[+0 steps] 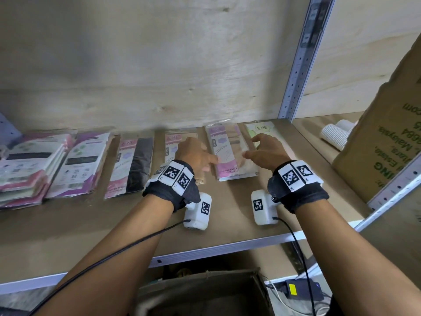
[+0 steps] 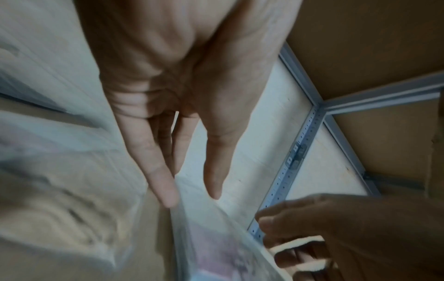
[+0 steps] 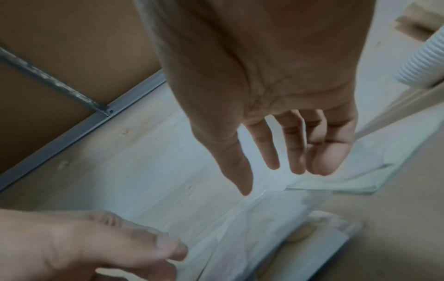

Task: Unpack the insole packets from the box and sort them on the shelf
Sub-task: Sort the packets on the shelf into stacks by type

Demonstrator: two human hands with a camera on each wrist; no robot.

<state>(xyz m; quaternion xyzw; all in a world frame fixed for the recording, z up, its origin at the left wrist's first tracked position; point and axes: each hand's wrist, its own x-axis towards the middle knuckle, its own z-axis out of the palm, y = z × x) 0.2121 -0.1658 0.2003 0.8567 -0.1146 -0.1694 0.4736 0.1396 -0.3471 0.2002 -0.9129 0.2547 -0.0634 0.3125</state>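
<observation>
Over the brown shelf board [image 1: 230, 215], the left hand [image 1: 196, 155] and right hand [image 1: 265, 153] hover with fingers [image 2: 165, 182] loosely extended, gripping nothing, flanking a pink insole packet [image 1: 230, 153] lying flat between them. More packets [image 1: 131, 164] run toward 9 o'clock, ending in a stack [image 1: 29, 169]. Pale plywood [image 1: 159, 65] backs the shelf; a grey perforated upright [image 1: 300, 60] rises at 1 o'clock, a cardboard carton [image 1: 382, 142] stands at 3 o'clock, and an open box [image 1: 205, 293] sits below at 6 o'clock.

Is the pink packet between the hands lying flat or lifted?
Flat. The pink packet lies on the shelf; left hand and right hand are open.
</observation>
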